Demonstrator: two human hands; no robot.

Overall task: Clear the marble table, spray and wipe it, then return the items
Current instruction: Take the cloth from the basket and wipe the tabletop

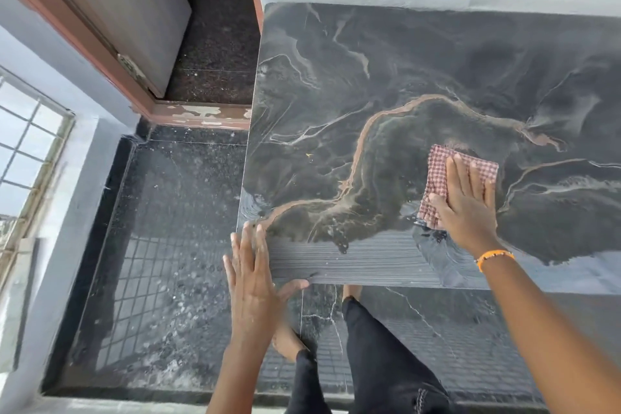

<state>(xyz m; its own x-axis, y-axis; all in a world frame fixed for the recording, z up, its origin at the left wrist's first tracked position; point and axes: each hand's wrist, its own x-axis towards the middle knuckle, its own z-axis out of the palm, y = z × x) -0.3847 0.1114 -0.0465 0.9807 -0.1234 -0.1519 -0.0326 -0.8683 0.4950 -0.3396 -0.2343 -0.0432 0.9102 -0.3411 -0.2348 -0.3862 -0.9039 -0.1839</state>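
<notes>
Checked cloth (447, 178) lies flat on the marble table (403, 77) under the right hand (465, 202), fingers spread. Left hand (252, 282), fingers wide, rests on the table's near corner.

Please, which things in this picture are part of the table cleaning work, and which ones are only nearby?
Part of the job:
- dark marble table top with brown veins
- red-and-white checked cloth, under the right hand
- left hand, on the table's near corner

Only nearby:
- grey door with peeling reddish frame
- barred window
- orange wrist band
</notes>
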